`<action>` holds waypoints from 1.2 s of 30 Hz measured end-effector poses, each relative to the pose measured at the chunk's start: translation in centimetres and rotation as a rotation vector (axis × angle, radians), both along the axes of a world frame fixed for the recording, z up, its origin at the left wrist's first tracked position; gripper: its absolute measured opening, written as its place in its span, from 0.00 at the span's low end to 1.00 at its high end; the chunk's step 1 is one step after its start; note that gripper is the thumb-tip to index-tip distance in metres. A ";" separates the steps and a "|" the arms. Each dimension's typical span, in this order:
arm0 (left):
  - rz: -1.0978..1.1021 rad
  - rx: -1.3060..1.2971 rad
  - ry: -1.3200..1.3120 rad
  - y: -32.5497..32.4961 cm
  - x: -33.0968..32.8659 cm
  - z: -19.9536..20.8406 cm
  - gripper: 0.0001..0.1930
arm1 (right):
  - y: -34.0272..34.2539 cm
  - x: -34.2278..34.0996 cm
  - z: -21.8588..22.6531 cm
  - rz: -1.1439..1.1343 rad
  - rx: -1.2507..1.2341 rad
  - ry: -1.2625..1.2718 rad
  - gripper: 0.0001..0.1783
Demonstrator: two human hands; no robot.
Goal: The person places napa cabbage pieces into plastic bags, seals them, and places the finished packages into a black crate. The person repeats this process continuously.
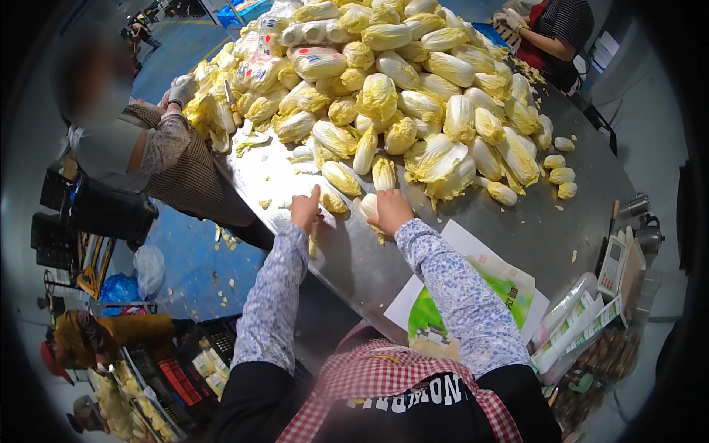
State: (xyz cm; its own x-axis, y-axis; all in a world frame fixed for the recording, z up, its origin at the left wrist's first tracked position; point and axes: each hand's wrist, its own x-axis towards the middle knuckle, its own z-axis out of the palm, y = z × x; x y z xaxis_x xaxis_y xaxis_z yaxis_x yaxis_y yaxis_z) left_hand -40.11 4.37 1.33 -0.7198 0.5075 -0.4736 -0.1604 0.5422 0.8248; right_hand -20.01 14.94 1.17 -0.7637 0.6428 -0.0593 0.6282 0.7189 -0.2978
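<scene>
On metal table [351, 262], 2 hands [393, 210], 1 gripped cabbage [367, 207]

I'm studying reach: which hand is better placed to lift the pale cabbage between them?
Probably the right hand: it touches the pale cabbage, while the left hand is apart from it.

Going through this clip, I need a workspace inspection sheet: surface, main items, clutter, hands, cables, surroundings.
Surface: metal table, cabbage scraps scattered, strong glare at left.
Main items: large heap of napa cabbages, some in printed clear wrap.
Clutter: green-printed sheet partly under the right forearm; keypad device at far right.
Hands: right hand grips a small napa cabbage; left hand is over the table edge, its hold unclear.
Cables: nothing seen clearly.
Surroundings: co-worker in checked apron at left, another co-worker upper right; blue floor.
</scene>
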 end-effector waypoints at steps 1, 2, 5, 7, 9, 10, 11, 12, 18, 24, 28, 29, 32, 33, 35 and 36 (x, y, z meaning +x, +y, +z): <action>-0.055 -0.136 0.048 1.1 0.4 1.1 0.24 | -0.1 0.1 0.2 0.020 0.030 -0.033 0.27; -0.052 -0.188 0.312 0.3 -3.9 -7.9 0.27 | -0.5 -0.8 0.7 0.069 -0.013 -0.079 0.31; -0.208 -0.237 0.239 2.9 -2.0 -3.5 0.31 | 1.4 0.8 1.4 -0.051 -0.244 -0.116 0.33; -0.148 -0.109 0.309 2.5 -1.9 -2.9 0.29 | 2.1 0.4 2.8 -0.101 -0.324 0.088 0.34; 0.026 -0.007 0.439 2.2 -0.6 -1.5 0.28 | 3.2 -0.7 5.0 -0.115 -0.475 0.323 0.34; 0.135 0.208 0.224 1.7 0.4 0.0 0.23 | 3.3 -2.1 6.2 -0.147 -0.642 0.427 0.34; 0.173 0.380 0.016 1.5 0.3 0.2 0.22 | 3.6 -3.4 7.7 -0.152 -0.768 0.491 0.35; 0.201 0.557 -0.197 1.7 0.2 0.3 0.20 | 3.9 -5.2 7.1 -0.160 -0.758 0.572 0.35; 0.424 0.736 -0.571 3.0 0.2 -3.5 0.20 | 2.7 -12.4 0.7 -0.232 -0.611 0.415 0.40; 0.112 0.859 -0.754 3.2 1.2 -0.9 0.19 | 3.9 -8.0 1.9 -0.340 -0.966 0.682 0.36; -0.101 0.848 -0.826 1.1 6.3 5.6 0.20 | 1.1 1.1 8.3 -0.278 -1.004 0.817 0.30; -0.230 0.828 -0.992 0.5 7.6 7.3 0.21 | -0.3 3.9 9.9 -0.302 -1.099 0.902 0.28; -0.440 0.702 -1.091 -0.5 12.1 7.3 0.27 | -4.7 11.7 10.7 -0.342 -1.072 1.045 0.29; -0.489 0.658 -1.170 -1.0 13.7 7.8 0.29 | -6.4 14.3 10.8 -0.399 -1.058 1.047 0.29; -0.588 0.601 -1.433 -1.1 17.1 6.7 0.32 | -9.7 19.7 10.2 -0.537 -1.115 1.073 0.28; -0.616 0.561 -1.512 -0.9 19.6 6.9 0.31 | -11.6 22.2 9.9 -0.687 -1.100 1.090 0.27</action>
